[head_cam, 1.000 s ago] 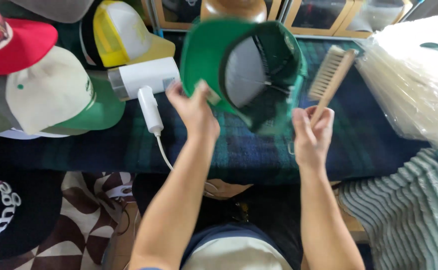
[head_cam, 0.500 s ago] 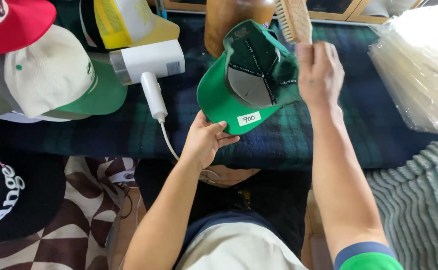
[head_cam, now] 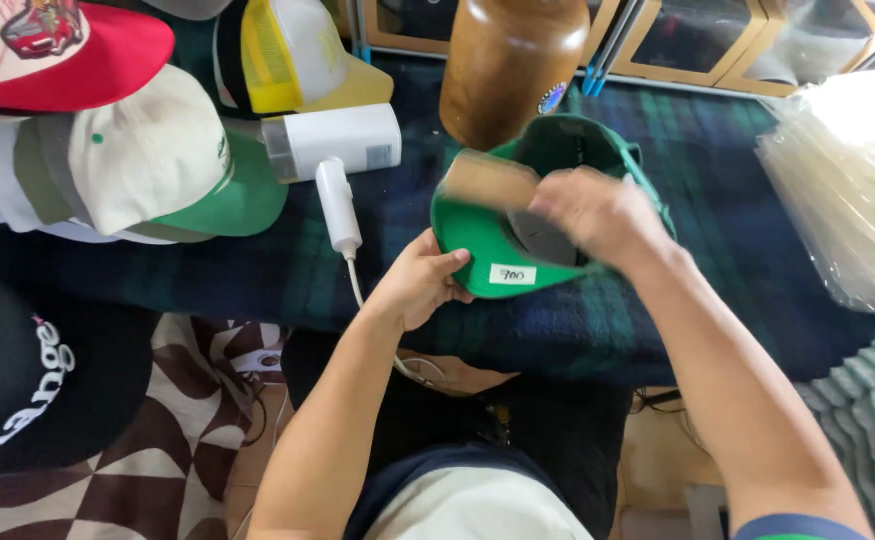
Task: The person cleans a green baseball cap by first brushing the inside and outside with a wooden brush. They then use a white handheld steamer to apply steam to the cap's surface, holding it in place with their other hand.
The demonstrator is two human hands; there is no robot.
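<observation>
Fingers of the left hand (head_cam: 419, 283) pinch the brim of a green cap (head_cam: 477, 240) lying upside down on the dark plaid cloth (head_cam: 717, 230), steadying it so its inside faces up. The right hand (head_cam: 597, 215), blurred, is closed around a wooden brush (head_cam: 489, 180) set against the cap's inside. A white hair dryer (head_cam: 332, 150) lies just left, beside stacked caps (head_cam: 147, 160).
</observation>
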